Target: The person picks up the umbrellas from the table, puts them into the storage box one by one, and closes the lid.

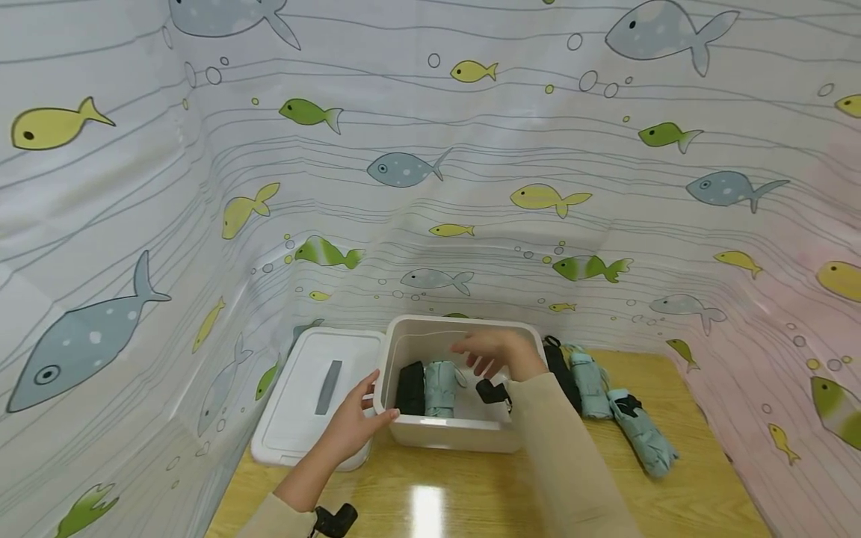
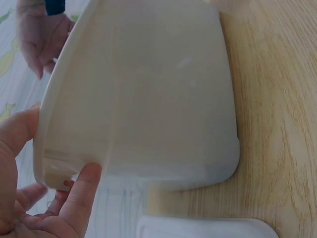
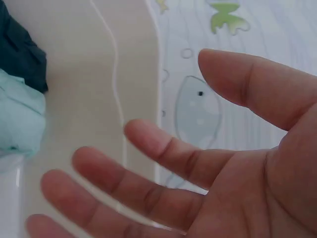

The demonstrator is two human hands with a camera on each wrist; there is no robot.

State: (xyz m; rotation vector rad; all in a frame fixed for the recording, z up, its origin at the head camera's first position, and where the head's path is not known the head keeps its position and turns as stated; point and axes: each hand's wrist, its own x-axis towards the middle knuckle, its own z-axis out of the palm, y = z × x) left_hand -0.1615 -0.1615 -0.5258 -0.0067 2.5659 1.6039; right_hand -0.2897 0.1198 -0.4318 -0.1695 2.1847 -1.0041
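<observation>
A white storage bin [image 1: 457,435] stands on the table, its inside facing up. My left hand [image 1: 354,420] grips its left rim, thumb on the top edge and fingers along the outer side; in the left wrist view the fingertips [image 2: 90,173] lie against the wall. Inside, a black folded umbrella [image 1: 410,388] and a light teal folded umbrella [image 1: 440,388] lie side by side at the left. Over the bin's right part hovers my right hand [image 1: 496,350], holding nothing, fingers spread apart in the right wrist view.
The white lid [image 1: 296,396] with a grey handle lies left of the bin. To the right are a black folded umbrella [image 1: 562,372] and two teal ones, one [image 1: 590,385] beside it and another [image 1: 642,433] nearer the front. Fish-print sheeting surrounds the wooden table [image 1: 484,493].
</observation>
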